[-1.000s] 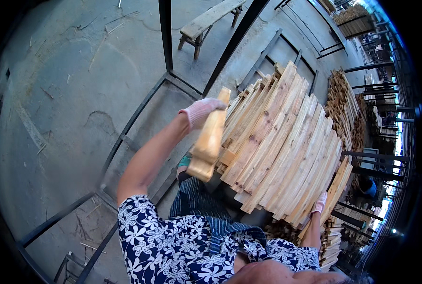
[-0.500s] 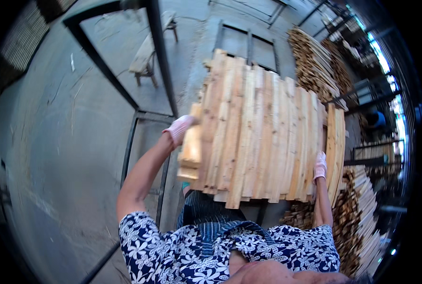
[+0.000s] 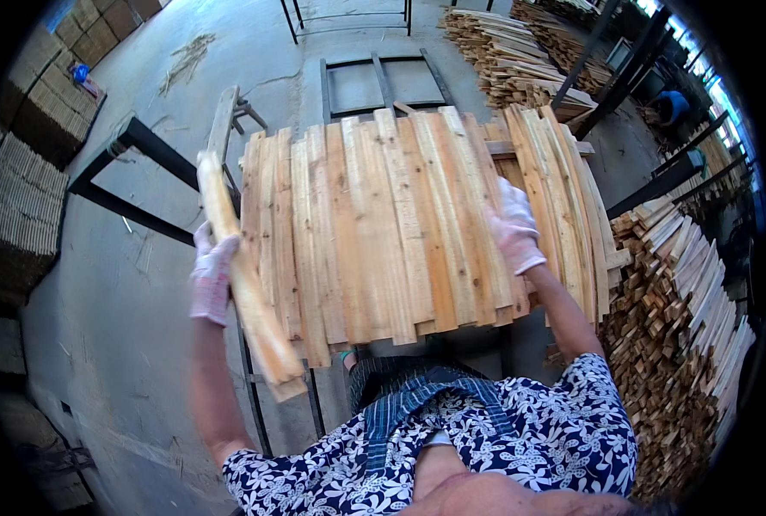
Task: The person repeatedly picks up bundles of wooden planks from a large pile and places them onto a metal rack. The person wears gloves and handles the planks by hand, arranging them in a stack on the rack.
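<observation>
Wooden slats [image 3: 361, 232] lie side by side in a wide row in front of me, their near ends uneven. My left hand [image 3: 212, 273], in a pale pinkish glove, is closed around a couple of stacked slats [image 3: 258, 301] at the row's left end. These tilt away from the row, blurred by motion. My right hand [image 3: 516, 228], gloved too, lies against the row's right side with its fingers stretched out and the thumb over the last slat. Past it, across a gap, lies a second group of slats [image 3: 563, 206], with a crosspiece [image 3: 533, 149] showing between.
A dark metal frame [image 3: 155, 202] rises at the left, beside a narrow wooden bench [image 3: 222, 120]. Large slat piles stand at right [image 3: 667, 335] and far right [image 3: 512, 56]. Stacked bundles [image 3: 21, 206] line the left. Someone in blue [image 3: 673, 105] bends at far right.
My left hand has swung the held slats out from the row's left edge, tilting them. My right hand has moved up along the row's right side. The whole view has shifted.
</observation>
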